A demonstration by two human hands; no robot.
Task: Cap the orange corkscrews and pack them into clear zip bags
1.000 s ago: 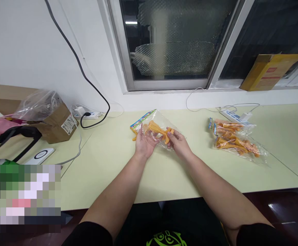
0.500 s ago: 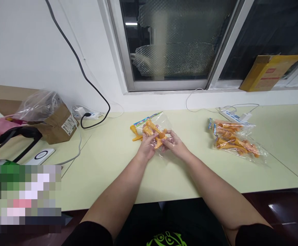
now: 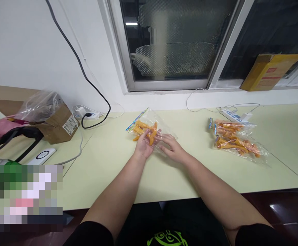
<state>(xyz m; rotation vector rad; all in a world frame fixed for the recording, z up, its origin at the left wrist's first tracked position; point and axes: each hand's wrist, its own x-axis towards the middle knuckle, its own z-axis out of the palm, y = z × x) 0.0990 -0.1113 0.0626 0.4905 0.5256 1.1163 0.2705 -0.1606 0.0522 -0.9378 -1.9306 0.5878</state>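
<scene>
A clear plastic bag (image 3: 152, 118) with a colourful printed strip on its upper left edge holds several orange-yellow plastic pieces (image 3: 141, 127), some horn-shaped. My left hand (image 3: 144, 145) grips the bag from below left, its thumb lying over the pieces. To the right, my right hand (image 3: 173, 147) has its fingers apart, with the fingertips by the bag's right part; whether they touch the film is hard to tell. A bit of orange shows at the bag's lower left, mostly hidden.
Several similar bags of orange pieces (image 3: 237, 143) lie at the right. Behind them are a power strip (image 3: 232, 115) and thin cables. At the left stand a cardboard box (image 3: 59, 126), a white charging pad (image 3: 42, 155) and a black cable (image 3: 87, 79). A yellow envelope (image 3: 272, 73) leans against the window.
The bag has shifted left and turned, its pieces now lying differently. My right hand has loosened from the pieces and its fingers have spread. The loose orange piece at left is now mostly covered.
</scene>
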